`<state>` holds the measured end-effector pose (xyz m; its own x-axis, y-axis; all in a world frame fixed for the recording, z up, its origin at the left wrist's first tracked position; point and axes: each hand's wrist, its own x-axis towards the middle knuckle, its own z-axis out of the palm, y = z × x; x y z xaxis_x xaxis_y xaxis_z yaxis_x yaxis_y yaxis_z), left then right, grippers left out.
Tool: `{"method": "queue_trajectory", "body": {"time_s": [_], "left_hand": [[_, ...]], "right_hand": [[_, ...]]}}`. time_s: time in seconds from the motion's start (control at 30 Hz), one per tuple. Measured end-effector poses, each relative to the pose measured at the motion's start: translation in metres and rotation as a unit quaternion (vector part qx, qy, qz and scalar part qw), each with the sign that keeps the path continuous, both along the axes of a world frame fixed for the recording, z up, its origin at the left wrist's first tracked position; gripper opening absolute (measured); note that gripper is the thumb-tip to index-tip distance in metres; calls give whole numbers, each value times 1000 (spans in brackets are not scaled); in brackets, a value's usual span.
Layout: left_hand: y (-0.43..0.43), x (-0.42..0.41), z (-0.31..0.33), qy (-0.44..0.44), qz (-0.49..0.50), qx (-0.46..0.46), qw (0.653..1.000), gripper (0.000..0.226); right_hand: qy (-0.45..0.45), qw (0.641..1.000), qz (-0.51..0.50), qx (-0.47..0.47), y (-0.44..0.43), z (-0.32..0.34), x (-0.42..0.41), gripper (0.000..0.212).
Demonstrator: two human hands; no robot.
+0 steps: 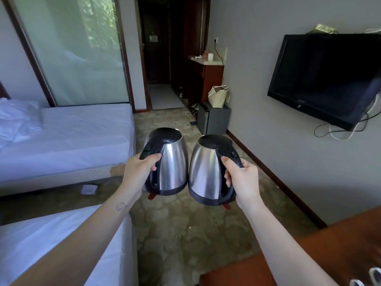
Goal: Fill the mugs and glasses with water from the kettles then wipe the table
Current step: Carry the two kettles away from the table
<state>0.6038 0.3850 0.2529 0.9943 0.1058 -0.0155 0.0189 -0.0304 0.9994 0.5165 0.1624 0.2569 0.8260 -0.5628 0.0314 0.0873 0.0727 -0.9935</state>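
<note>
I hold two steel kettles with black lids and handles side by side in the air over the carpet. My left hand [138, 169] grips the handle of the left kettle [172, 162]. My right hand [244, 182] grips the handle of the right kettle [206, 172]. Both kettles are upright with lids closed and nearly touch each other. A brown wooden table [334, 244] shows at the lower right, and the rims of glasses [371, 275] peek in at its bottom right corner.
Two white beds [68, 137] line the left side. A black TV [327, 77] hangs on the right wall with loose cables below. A small black fridge [213, 118] with a bag on top stands by the wall ahead. The carpeted aisle runs between.
</note>
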Motion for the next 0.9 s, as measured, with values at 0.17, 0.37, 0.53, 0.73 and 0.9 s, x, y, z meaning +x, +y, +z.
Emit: {"method": "queue_trajectory", "body": {"time_s": [0.17, 0.37, 0.53, 0.73, 0.9], "left_hand": [[-1, 137, 12, -23, -21, 22, 999, 33], [-12, 287, 29, -35, -30, 31, 998, 32], [-41, 403, 33, -21, -36, 5, 999, 32], [-96, 540, 33, -42, -40, 17, 998, 37], [-141, 661, 35, -41, -14, 2, 999, 37]], "right_hand": [[-12, 1000, -6, -14, 8, 5, 133, 29], [-16, 999, -20, -20, -3, 28, 274, 29], [-19, 999, -23, -25, -35, 38, 391, 28], [-29, 998, -17, -57, -89, 41, 548, 29], [-23, 997, 1, -80, -140, 52, 678, 31]]}}
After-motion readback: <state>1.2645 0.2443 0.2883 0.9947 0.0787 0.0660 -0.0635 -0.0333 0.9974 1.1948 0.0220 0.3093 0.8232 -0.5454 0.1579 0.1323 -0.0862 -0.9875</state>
